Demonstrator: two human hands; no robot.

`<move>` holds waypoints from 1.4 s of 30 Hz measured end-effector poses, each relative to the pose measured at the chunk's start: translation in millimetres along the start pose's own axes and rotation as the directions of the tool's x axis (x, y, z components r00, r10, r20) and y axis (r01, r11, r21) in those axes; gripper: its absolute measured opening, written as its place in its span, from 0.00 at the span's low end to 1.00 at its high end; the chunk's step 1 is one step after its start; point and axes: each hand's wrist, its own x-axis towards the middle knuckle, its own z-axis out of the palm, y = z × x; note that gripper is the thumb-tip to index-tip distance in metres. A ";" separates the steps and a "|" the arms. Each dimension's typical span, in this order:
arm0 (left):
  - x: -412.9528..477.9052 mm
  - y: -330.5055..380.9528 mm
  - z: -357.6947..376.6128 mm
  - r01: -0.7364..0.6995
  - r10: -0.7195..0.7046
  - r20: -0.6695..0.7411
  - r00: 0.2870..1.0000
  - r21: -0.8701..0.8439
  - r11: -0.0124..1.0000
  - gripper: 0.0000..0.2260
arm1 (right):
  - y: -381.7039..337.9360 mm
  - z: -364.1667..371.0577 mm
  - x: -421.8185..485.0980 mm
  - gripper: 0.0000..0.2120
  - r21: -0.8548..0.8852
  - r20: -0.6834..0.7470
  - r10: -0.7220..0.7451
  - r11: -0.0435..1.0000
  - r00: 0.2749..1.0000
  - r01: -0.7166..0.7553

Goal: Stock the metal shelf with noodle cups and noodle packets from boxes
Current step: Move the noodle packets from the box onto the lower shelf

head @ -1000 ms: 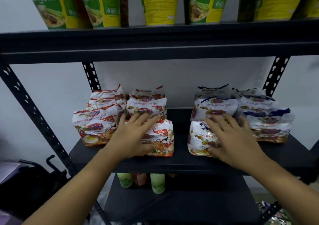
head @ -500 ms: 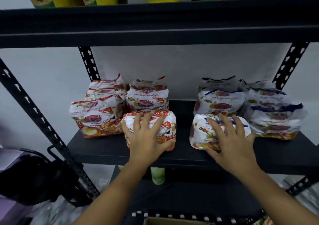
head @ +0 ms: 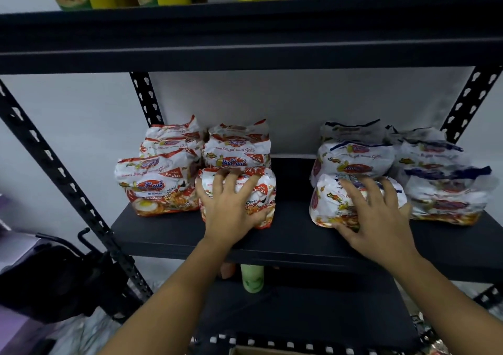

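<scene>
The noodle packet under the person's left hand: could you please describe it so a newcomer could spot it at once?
Look at the middle board of the black metal shelf, where red-and-white packets sit on the left and blue-trimmed ones on the right. In the red group it is the front packet nearest the middle gap. It alone has the left hand curled over its top.

A plain white wall fills the back in dim, even light. At lower left sits a bulky black object with a curved handle, something purple beside it, and crumpled plastic below.
</scene>
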 end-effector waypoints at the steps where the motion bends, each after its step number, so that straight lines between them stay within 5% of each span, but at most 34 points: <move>1: 2.8 -1.5 1.6 -0.006 0.006 0.009 1.000 0.000 1.000 0.34 | 1.6 1.6 1.9 0.47 -0.001 -0.001 0.003 1.000 1.000 -0.003; 23: 24.6 -20.8 26.7 -0.050 0.049 -0.010 0.999 -0.003 0.999 0.33 | 25.3 16.8 45.0 0.48 -0.003 0.100 -0.008 1.000 0.995 0.009; 32: 22.4 -14.6 9.0 -0.027 0.022 0.130 0.991 0.038 0.999 0.38 | 26.8 13.2 49.7 0.49 -0.031 0.133 -0.023 0.999 0.991 0.027; 39: 22.3 -1.5 -16.1 -0.211 0.211 0.005 0.978 0.034 0.977 0.31 | 24.4 -1.6 32.0 0.50 -0.185 -0.015 -0.124 0.976 0.992 0.119; 42: 28.8 19.4 -21.6 -0.343 0.341 -0.042 0.939 -0.104 0.933 0.30 | 31.3 -14.7 23.0 0.45 -0.153 -0.047 -0.120 0.982 0.992 0.112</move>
